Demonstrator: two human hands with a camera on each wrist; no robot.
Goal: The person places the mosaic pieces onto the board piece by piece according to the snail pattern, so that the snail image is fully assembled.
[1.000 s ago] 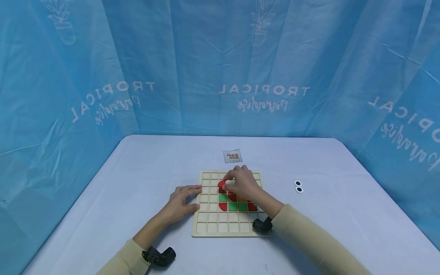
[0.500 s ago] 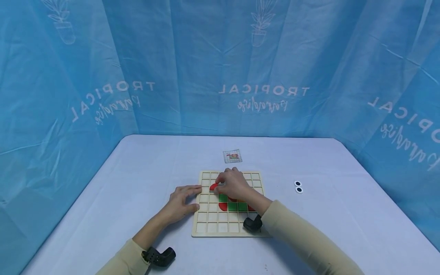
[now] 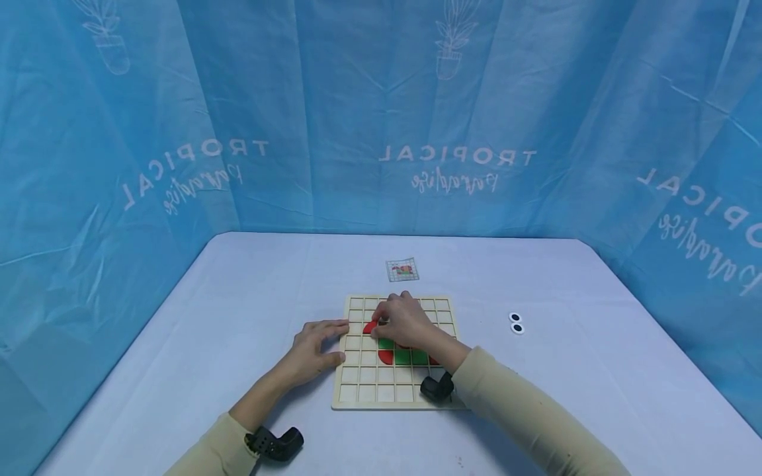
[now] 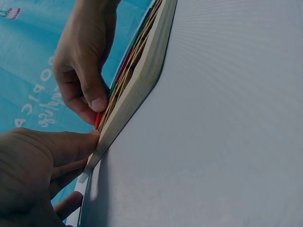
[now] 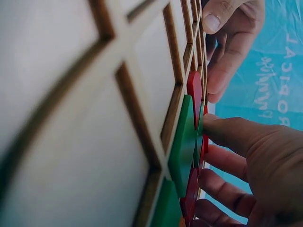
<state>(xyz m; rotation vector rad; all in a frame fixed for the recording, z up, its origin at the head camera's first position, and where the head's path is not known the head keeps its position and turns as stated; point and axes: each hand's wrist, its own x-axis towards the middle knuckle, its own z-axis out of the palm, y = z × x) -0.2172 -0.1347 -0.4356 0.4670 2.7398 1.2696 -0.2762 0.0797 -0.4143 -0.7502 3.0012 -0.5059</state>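
Observation:
A wooden grid board [image 3: 357, 396] lies on the table, with colored tiles set in some of its squares. My right hand [image 3: 407, 322] is over the upper left part of the board, thumb and fingertips pinching a red rounded tile [image 3: 370, 327] at a square in the second column. Beneath and below that hand are a green square tile [image 3: 385, 343], a red rounded tile [image 3: 385, 357] and more green tiles [image 3: 411, 357]; the hand hides others. Fingers spread, my left hand [image 3: 315, 347] rests against the board's left edge. In the left wrist view its thumb [image 4: 71, 146] touches the rim.
Behind the board lies a small pattern card [image 3: 403, 270] with a gridded colored picture. Two white discs with black centers [image 3: 516, 322] lie to the right. A white cloth covers the table [image 3: 238, 297], and a blue printed curtain [image 3: 339, 198] hangs around its far sides.
My right hand has shifted left, carrying the red tile from the third column to the second, then lowered slightly. My left hand has stayed at the board's edge.

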